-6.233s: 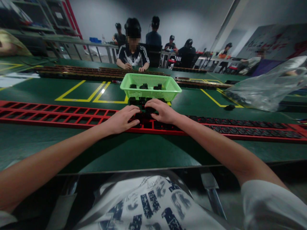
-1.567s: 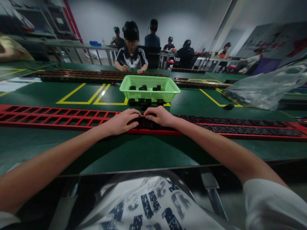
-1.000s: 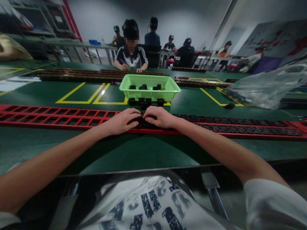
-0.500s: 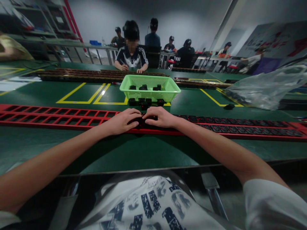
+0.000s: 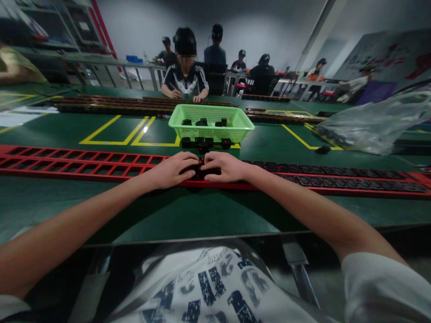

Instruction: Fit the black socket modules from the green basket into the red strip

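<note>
The red rack (image 5: 232,185) runs across the middle of the frame, edge to edge. On the right side both rows hold black parts (image 5: 332,183); on the left the slots (image 5: 97,169) in both rows are unfilled, so of what shows, the rack looks roughly half filled. The changeover lies at the centre, beneath the hands. The left hand (image 5: 175,169) and right hand (image 5: 225,167) are just beside each other there, fingers curled over dark parts in the rack; whether either is clamped on one I cannot tell. Just above them, loose parts (image 5: 204,146) lie before the green basket (image 5: 215,133), which has a few pieces (image 5: 202,122) in it. The loose ones in sight seem fewer than the unfilled slots; what the bag (image 5: 370,130) at right holds is unclear
</note>
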Demonstrator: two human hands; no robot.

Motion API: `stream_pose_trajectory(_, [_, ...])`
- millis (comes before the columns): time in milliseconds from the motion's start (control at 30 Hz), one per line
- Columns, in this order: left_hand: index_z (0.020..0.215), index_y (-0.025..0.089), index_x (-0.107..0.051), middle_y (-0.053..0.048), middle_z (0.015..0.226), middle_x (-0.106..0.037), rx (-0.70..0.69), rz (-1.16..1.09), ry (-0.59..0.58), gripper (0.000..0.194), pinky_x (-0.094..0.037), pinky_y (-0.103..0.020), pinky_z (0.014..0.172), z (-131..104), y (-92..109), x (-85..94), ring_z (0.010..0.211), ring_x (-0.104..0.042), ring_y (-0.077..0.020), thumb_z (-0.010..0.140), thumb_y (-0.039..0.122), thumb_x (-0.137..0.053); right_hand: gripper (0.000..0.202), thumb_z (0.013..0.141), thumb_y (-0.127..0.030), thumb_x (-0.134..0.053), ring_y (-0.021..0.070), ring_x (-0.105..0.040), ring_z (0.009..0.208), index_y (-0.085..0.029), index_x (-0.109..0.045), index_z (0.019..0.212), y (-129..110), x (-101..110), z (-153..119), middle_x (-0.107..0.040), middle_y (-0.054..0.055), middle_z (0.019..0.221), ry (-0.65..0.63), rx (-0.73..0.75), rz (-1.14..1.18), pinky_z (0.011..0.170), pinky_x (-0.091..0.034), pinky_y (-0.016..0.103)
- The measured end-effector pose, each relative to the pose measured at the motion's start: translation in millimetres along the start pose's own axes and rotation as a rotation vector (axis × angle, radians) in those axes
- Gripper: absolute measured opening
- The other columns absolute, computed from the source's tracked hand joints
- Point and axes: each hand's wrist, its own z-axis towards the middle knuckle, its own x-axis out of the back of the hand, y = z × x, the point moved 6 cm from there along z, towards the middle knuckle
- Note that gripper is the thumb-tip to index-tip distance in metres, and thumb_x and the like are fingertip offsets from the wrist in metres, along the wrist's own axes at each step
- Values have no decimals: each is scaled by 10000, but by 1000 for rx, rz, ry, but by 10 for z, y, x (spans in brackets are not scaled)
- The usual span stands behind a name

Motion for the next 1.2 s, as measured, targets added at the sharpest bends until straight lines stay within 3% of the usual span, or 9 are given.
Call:
stream_pose_trajectory(500, [1283, 170, -750, -177, 1453, -672, 7, 23, 5, 398, -511, -552, 1234, 11, 4, 3, 1363, -624, -330, 1059, 418, -534, 241, 990, -381, -736, 243, -640, 968, -166, -740, 1099, 22, 13, 31, -718, 103, 1065, 37, -53, 146, 890, -517, 378])
stream_pose_trajectory(900, [1352, 168, -737, -172, 1485, -667, 24, 32, 4, 446, -513, -537, 1243, 15, -18, -1, 1387, -628, -328, 1052, 441, -552, 228, 1020, -368, -744, 247, -671, 991, -157, -781, 1097, 34, 5, 34, -718, 100, 1048, 32, -36, 129, 903, -538, 381])
stream_pose_trajectory(1200, [1338, 173, -730, -152, 1381, -754, 67, 69, 31, 425, -573, -501, 1156, 56, -22, 20, 1275, -720, -318, 999, 408, -630, 252, 1036, -408, -704, 264, -660, 1020, -175, -779, 1096, 40, -5, 16, -703, 114, 1079, 56, -16, 109, 932, -546, 413])
